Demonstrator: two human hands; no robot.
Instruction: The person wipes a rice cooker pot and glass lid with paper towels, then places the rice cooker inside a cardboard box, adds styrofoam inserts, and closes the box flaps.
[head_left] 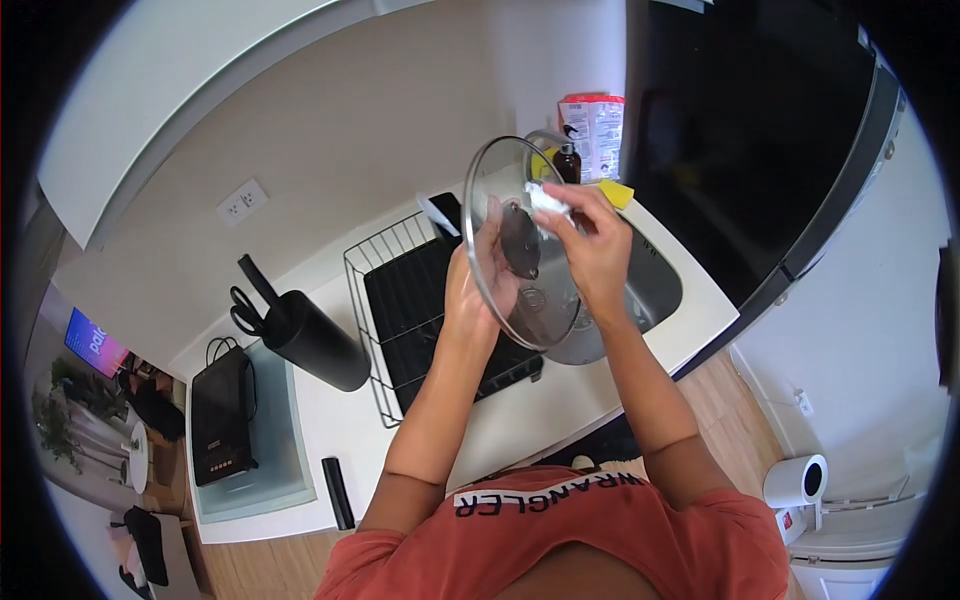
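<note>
A clear glass lid (pixel 548 295) with a metal rim is held up, tilted on edge, above the worktop (pixel 322 432), in front of the sink (pixel 650 280) at the worktop's right end. The left hand (pixel 478 285) supports it near the left part of the rim, thumb up along the glass; how the other fingers sit is partly lost behind the lid, so I cannot tell whether they are spread or pressed together. The right hand (pixel 602 240) pinches a crumpled white wad (pixel 545 203) between thumb and fingertips, over the upper right part of the lid; whether the wad touches the glass is hard to tell. Left of the sink, a wire rack (pixel 380 385) with a black ridged tray (pixel 405 290) reaches from near the back edge towards the front. Beside it stands a black knife holder (pixel 325 345) with scissors (pixel 246 310) and a black handle showing. At the left end, a black cooktop (pixel 222 415) lies on a glass board (pixel 275 440), and a black stick-like thing (pixel 338 493) lies at the front edge. Along the back edge, behind the sink, are a dark bottle (pixel 567 165), a yellow cloth or sponge (pixel 617 193) and a printed bag (pixel 602 130).
</note>
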